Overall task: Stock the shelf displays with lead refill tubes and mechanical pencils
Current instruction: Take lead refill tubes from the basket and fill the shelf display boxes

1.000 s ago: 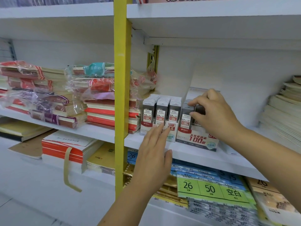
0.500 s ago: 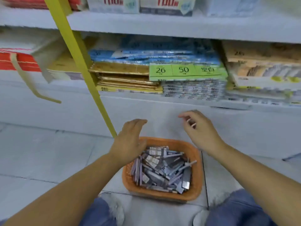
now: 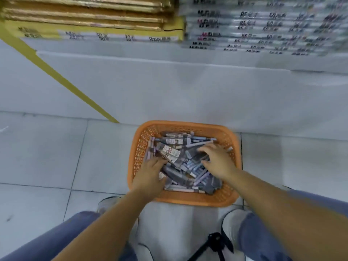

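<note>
Half a second ago both hands hovered; now both are down in the one orange plastic mesh basket [image 3: 180, 201] on the tiled floor [image 3: 47, 157]. The left hand [image 3: 150, 175] lies straight-fingered on the heap of grey lead refill tubes [image 3: 180, 170], which are too many to count. The right hand [image 3: 219, 163] curves over them, its grip unclear. Beyond, the print on the silvery shelf packs [image 3: 254, 25] is blurred.

Single view: a wide-angle camera worn on the person's head, pitched steeply downward and slightly forward. The orange basket [image 3: 188, 201] on the tiled floor [image 3: 47, 157] sits close below, just under centre. Stacked shelf stock [image 3: 263, 25] crosses the top edge, blurred. The left hand [image 3: 150, 176] and right hand [image 3: 218, 162] enter from the bottom edge.
</note>
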Demonstrator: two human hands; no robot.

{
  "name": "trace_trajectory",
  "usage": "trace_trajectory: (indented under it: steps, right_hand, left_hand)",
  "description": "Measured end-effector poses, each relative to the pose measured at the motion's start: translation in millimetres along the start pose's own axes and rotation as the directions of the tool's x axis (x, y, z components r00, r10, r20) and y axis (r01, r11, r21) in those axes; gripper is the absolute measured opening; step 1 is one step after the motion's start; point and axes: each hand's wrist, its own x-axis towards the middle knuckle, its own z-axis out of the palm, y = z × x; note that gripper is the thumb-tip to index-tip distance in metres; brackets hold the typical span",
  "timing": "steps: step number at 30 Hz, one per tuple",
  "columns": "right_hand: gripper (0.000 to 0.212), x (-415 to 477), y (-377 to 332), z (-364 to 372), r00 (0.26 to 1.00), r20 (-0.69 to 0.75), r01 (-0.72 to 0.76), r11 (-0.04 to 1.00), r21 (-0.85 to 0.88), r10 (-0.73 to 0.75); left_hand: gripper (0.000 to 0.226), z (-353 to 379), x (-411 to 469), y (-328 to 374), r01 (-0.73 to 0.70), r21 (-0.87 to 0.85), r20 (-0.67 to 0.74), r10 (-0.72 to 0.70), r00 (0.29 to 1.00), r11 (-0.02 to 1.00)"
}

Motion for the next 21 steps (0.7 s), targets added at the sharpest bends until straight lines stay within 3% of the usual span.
trace_trajectory:
  steps: [3,7,12,15,21]
  right_hand:
    - [0.055,19,4,2,0.993,0.115,0.031,0.988,-0.149,-0.014]
    - [0.067,27,7,7,0.993,0.109,0.071,0.978,-0.199,-0.05]
    - [0.067,36,7,9,0.995,0.098,0.056,0.966,-0.254,-0.031]
    - [0.062,38,7,8,0.992,0.123,0.038,0.956,-0.293,-0.001]
    - [0.034,31,7,4,0.997,0.078,0.037,0.991,-0.132,-0.027]
  left_hand:
    - [0.061,8,13,1,0.015,0.04,0.016,-0.016,1.0,0.999]
    - [0.058,14,21,4,0.008,0.093,0.038,-0.011,0.999,0.996]
    - [0.043,17,29,8,0.026,0.083,0.009,-0.027,1.0,0.996]
    - [0.038,19,31,9,0.031,0.081,0.016,-0.032,0.999,0.996]
    - [0.028,18,28,5,0.037,-0.003,-0.041,-0.037,0.998,0.999]
